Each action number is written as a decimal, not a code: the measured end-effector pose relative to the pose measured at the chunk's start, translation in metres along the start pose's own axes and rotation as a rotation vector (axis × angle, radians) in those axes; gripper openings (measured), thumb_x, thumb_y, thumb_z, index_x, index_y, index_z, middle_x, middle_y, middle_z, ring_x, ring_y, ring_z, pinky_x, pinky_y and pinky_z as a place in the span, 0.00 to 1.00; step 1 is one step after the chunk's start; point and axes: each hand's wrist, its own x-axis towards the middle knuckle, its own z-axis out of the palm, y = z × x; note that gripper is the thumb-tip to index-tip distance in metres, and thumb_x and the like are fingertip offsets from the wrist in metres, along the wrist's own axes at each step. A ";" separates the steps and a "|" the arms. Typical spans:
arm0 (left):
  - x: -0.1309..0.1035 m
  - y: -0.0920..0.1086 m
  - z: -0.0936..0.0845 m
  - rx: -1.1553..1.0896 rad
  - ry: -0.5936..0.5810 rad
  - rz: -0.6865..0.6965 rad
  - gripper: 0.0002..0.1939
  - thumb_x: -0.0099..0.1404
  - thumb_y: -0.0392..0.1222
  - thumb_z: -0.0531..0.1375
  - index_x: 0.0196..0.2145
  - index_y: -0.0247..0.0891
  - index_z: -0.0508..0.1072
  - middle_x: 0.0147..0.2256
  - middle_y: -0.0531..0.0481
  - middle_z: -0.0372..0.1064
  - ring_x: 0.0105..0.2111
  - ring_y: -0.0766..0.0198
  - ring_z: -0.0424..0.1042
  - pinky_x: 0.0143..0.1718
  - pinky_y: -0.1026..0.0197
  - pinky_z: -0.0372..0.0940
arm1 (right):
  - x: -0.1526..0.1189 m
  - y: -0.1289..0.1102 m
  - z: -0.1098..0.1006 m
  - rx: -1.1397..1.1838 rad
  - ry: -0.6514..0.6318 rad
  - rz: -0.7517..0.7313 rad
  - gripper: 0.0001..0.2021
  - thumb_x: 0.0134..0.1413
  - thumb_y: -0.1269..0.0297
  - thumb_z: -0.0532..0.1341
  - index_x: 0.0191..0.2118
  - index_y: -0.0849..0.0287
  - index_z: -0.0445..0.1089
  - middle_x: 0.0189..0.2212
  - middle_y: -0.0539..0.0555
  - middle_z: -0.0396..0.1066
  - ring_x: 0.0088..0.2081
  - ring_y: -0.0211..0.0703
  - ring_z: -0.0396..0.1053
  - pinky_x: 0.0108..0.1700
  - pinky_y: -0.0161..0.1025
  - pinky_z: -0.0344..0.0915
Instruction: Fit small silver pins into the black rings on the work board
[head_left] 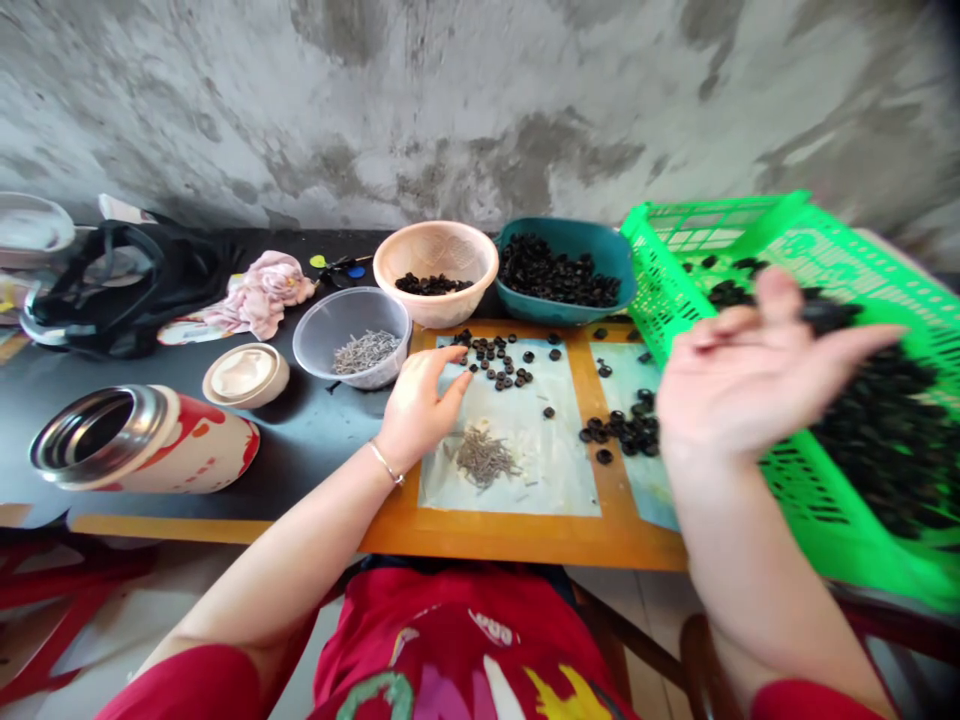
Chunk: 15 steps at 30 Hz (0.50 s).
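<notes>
The loose black rings [501, 381] on the table [547, 545] lie at two o'clock from your left hand [421, 402], the nearer one, its thumb and finger parted beside them, while your right hand [735, 380] is spread, palm up, over the green basket [862, 560].

Room to pass runs along the orange table edge [517, 538], lower centre; the green crate [806, 500] blocks the right, the flask [191, 440] the left, the peach bowl [450, 306] upper centre.
</notes>
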 end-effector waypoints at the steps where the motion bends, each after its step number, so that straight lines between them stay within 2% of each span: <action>1: 0.002 -0.004 0.000 0.119 -0.025 0.021 0.18 0.67 0.39 0.57 0.54 0.33 0.69 0.50 0.39 0.71 0.53 0.52 0.68 0.59 0.47 0.61 | 0.009 0.001 -0.009 0.031 0.063 0.021 0.37 0.64 0.37 0.37 0.47 0.56 0.76 0.34 0.58 0.74 0.31 0.41 0.71 0.27 0.43 0.54; 3: 0.002 -0.010 0.001 0.286 -0.096 0.040 0.19 0.66 0.36 0.57 0.54 0.31 0.69 0.51 0.37 0.69 0.55 0.50 0.66 0.60 0.45 0.60 | 0.015 0.004 -0.014 -0.010 0.041 0.089 0.37 0.64 0.36 0.37 0.46 0.57 0.75 0.37 0.59 0.75 0.30 0.41 0.70 0.25 0.43 0.52; 5: 0.001 -0.013 0.004 0.360 -0.167 0.047 0.18 0.64 0.33 0.56 0.52 0.31 0.71 0.50 0.36 0.68 0.53 0.49 0.67 0.58 0.46 0.62 | 0.003 0.007 -0.003 -0.157 -0.128 0.139 0.26 0.64 0.40 0.49 0.46 0.54 0.74 0.38 0.57 0.75 0.26 0.38 0.68 0.23 0.40 0.53; 6: 0.000 -0.013 0.005 0.365 -0.195 0.053 0.18 0.64 0.32 0.55 0.51 0.31 0.72 0.50 0.37 0.69 0.52 0.50 0.68 0.58 0.47 0.63 | -0.007 0.009 0.007 -0.251 -0.265 0.165 0.19 0.62 0.46 0.57 0.44 0.54 0.74 0.36 0.55 0.74 0.25 0.37 0.67 0.24 0.38 0.56; 8: -0.001 -0.013 0.007 0.327 -0.241 0.071 0.18 0.63 0.29 0.54 0.49 0.31 0.74 0.48 0.38 0.71 0.50 0.52 0.69 0.57 0.48 0.64 | -0.031 0.010 0.029 -0.454 -0.713 0.222 0.09 0.59 0.56 0.64 0.40 0.55 0.75 0.33 0.52 0.74 0.30 0.40 0.70 0.30 0.39 0.64; 10: -0.001 -0.010 0.008 0.255 -0.281 0.088 0.19 0.61 0.26 0.54 0.48 0.32 0.75 0.46 0.41 0.72 0.48 0.54 0.71 0.56 0.50 0.65 | -0.051 0.012 0.047 -0.620 -0.989 0.169 0.03 0.58 0.65 0.64 0.37 0.56 0.75 0.34 0.52 0.74 0.37 0.43 0.71 0.40 0.41 0.67; 11: -0.002 -0.008 0.009 0.215 -0.303 0.099 0.19 0.61 0.25 0.53 0.47 0.33 0.75 0.45 0.41 0.73 0.48 0.56 0.71 0.56 0.51 0.65 | -0.059 0.012 0.053 -0.683 -1.086 0.133 0.02 0.58 0.68 0.64 0.36 0.57 0.75 0.34 0.53 0.74 0.39 0.44 0.70 0.43 0.43 0.67; 13: -0.002 -0.004 0.010 0.143 -0.348 0.123 0.19 0.60 0.25 0.54 0.47 0.33 0.75 0.45 0.43 0.74 0.48 0.57 0.72 0.56 0.52 0.66 | -0.067 0.014 0.059 -0.771 -1.204 0.069 0.03 0.59 0.69 0.63 0.36 0.59 0.75 0.34 0.54 0.73 0.41 0.47 0.69 0.45 0.44 0.66; 15: -0.003 -0.001 0.011 0.090 -0.385 0.140 0.18 0.61 0.25 0.54 0.47 0.34 0.75 0.45 0.43 0.75 0.48 0.57 0.72 0.55 0.52 0.66 | -0.070 0.016 0.059 -0.832 -1.257 0.027 0.03 0.60 0.69 0.63 0.36 0.60 0.75 0.33 0.55 0.73 0.41 0.48 0.69 0.44 0.44 0.66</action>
